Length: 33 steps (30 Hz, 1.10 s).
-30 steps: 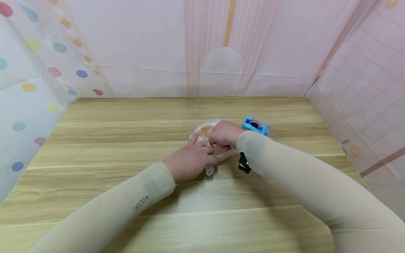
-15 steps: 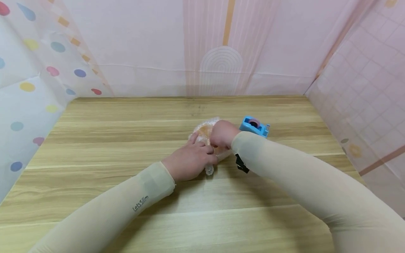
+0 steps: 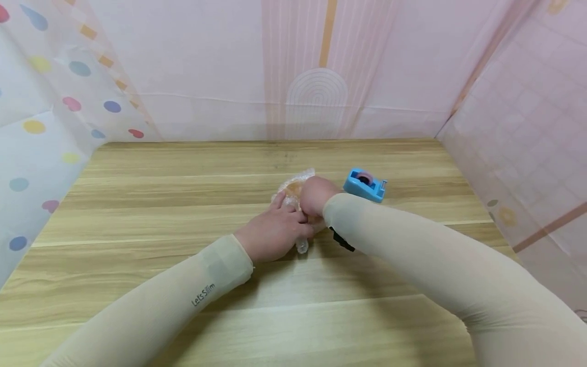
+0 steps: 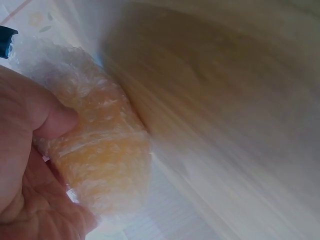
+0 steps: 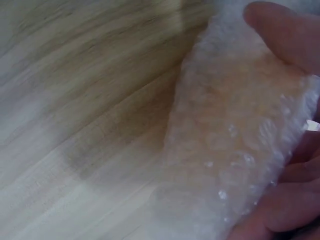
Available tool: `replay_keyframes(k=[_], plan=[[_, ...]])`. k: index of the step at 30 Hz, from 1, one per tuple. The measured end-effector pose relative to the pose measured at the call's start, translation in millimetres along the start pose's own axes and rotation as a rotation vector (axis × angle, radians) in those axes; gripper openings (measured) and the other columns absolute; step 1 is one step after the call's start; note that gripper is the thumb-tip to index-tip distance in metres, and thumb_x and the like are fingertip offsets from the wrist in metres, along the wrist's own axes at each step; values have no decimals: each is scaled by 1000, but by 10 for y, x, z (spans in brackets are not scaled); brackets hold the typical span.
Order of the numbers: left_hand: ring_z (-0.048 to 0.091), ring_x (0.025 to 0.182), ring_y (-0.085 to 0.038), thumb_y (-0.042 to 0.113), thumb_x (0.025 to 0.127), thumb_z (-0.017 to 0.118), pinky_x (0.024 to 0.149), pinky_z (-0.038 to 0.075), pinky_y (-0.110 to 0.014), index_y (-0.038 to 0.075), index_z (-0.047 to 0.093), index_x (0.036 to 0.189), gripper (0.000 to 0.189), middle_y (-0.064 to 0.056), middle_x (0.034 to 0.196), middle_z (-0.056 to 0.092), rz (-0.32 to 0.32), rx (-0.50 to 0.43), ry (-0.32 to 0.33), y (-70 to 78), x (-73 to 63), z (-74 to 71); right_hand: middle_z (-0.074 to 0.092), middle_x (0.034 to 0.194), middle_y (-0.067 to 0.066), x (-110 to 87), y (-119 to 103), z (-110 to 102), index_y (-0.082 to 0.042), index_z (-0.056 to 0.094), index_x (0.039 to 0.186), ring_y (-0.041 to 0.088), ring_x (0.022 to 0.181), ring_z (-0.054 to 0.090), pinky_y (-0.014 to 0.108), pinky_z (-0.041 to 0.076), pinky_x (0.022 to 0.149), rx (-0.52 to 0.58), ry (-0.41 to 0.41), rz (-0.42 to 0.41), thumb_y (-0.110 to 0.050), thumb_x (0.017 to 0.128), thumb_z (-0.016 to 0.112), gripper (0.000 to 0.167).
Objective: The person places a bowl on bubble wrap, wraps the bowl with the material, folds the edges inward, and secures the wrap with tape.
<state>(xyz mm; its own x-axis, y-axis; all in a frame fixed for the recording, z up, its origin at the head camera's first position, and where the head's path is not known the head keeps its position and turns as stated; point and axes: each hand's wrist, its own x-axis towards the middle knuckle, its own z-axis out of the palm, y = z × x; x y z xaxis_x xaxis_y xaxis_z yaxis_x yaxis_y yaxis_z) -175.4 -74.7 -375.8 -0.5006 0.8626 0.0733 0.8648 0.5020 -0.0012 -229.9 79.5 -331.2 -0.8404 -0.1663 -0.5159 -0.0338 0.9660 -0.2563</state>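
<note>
An orange-coloured item (image 4: pixel 105 155) lies on the table inside clear bubble wrap (image 5: pixel 215 150); the wrap hides its exact kind. My left hand (image 3: pixel 273 232) holds the near left side of the bundle, its thumb on the wrap and fingers behind in the left wrist view. From the right, my right hand (image 3: pixel 316 196) grips the bundle, thumb on one face and fingers curled at its edge in the right wrist view. In the head view both hands cover much of it, and the right fingertips are hidden. A narrow end of wrap sticks out below the left fingers.
A blue tape dispenser (image 3: pixel 365 185) with a pinkish roll stands just behind the right wrist. Under the right sleeve shows a black strap piece (image 3: pixel 341 239). The wooden table (image 3: pixel 183 173) meets patterned wall sheets (image 3: pixel 220 66) at the back and sides.
My right hand has shifted slightly left and turned over the bundle, uncovering more of the tape dispenser. My left hand stays nearly still. The head view has turned slightly.
</note>
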Motion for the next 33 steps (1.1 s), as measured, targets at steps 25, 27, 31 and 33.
replay_keyframes(k=[25,27,31,33], plan=[[50,144,-30,1,97,61,118,31,-76,29,72,118,37,2,137,67,-3,-18,1,16,-59,-8,72,118,6,-27,-142,90,-9,77,89,23,96,64,35,58,83,-80,82,-7,-13,100,63,18],[50,144,-31,1,97,61,118,31,-76,29,73,117,37,2,137,67,-9,-17,0,20,-63,-5,72,118,6,-33,-153,92,-9,77,92,23,97,64,36,58,86,-96,86,-11,-14,101,62,19],[49,144,-34,2,97,61,118,32,-76,30,74,117,36,2,137,68,-16,-13,8,30,-65,-4,73,121,7,-36,-167,96,-9,78,95,22,99,64,37,58,91,-137,94,-27,-15,103,60,20],[49,145,-36,3,98,61,118,32,-75,30,74,117,35,2,138,68,-19,-8,10,35,-62,-7,73,121,7,-38,-169,97,-9,78,95,22,99,65,37,58,91,-149,90,-34,-14,103,61,19]])
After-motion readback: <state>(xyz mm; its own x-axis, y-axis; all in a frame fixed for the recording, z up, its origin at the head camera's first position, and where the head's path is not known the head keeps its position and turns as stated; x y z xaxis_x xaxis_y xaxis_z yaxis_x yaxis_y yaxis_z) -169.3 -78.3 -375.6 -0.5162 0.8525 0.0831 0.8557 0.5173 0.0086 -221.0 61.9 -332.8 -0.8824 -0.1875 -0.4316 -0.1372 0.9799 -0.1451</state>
